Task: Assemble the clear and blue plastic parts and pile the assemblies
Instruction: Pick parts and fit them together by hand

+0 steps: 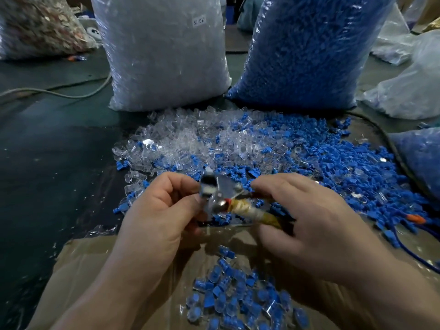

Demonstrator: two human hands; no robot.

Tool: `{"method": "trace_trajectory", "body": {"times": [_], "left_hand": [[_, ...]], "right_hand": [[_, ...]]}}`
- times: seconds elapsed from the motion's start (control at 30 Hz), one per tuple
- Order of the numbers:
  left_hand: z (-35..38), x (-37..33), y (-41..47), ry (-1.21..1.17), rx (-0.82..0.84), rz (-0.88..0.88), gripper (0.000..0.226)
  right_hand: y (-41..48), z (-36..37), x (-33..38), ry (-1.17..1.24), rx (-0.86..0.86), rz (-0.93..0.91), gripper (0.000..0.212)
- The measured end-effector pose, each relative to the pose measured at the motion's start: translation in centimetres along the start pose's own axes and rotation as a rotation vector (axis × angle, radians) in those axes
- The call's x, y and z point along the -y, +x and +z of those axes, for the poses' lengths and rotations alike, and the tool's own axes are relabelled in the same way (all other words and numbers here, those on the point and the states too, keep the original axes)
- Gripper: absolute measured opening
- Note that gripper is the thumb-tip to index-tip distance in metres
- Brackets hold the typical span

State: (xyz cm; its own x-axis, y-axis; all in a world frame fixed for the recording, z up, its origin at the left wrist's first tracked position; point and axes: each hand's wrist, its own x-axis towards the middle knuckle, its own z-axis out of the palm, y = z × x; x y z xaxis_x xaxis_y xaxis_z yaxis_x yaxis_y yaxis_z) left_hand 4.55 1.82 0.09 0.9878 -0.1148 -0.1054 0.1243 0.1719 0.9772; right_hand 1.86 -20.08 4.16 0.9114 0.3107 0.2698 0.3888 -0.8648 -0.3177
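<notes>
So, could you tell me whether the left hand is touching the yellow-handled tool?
Touching. The head view shows the left hand with its thumb and fingers pinching the metal end of the yellow-handled tool, with no gap.

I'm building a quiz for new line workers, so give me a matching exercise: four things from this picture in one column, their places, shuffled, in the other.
Things
1. bag of clear parts
2. bag of blue parts
3. finished assemblies
4. loose mixed parts

Places
A. nearest the person, on the cardboard
B. standing at the back, right of centre
C. standing at the back, left of centre
D. spread just in front of the two standing bags

Pairs: 1-C, 2-B, 3-A, 4-D
</notes>
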Motion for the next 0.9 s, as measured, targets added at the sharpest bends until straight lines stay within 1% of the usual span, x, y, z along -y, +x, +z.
{"method": "trace_trajectory", "body": {"times": [0.13,0.27,0.37,0.53,0.63,0.77,0.83,0.9], "left_hand": [[-0.1,0.1,-0.1,0.046,-0.008,0.072,0.013],[-0.3,0.2,0.1,0.143,0.003,0.125,0.011],[-0.4,0.2,0.0,0.194,0.003,0.140,0.015],[-0.2,0.0,-0.3,0.215,0.010,0.159,0.016],[0.1,-0.2,-0.5,0.263,0.024,0.166,0.015],[0.3,-0.5,-0.7,0.267,-0.029,0.157,0.017],[0.5,-0.6,-0.8,0.291,-0.051,0.171,0.011],[0.8,-0.7,-0.9,0.328,-0.078,0.186,0.022]], "right_hand": [[0.0,-0.2,-0.2,0.014,0.097,0.046,0.059],[0.0,-0.2,-0.7,0.022,0.123,0.041,0.061],[0.0,-0.4,-0.7,0.012,0.139,0.039,0.063],[0.0,-0.3,-0.3,-0.054,0.129,0.005,0.060],[0.1,-0.3,-0.2,-0.079,0.136,0.007,0.062],[0.5,-0.2,-0.1,-0.062,0.161,0.005,0.058],[0.6,-0.3,-0.1,-0.054,0.184,0.012,0.057],[0.4,-0.4,-0.1,-0.044,0.155,0.029,0.052]]}}
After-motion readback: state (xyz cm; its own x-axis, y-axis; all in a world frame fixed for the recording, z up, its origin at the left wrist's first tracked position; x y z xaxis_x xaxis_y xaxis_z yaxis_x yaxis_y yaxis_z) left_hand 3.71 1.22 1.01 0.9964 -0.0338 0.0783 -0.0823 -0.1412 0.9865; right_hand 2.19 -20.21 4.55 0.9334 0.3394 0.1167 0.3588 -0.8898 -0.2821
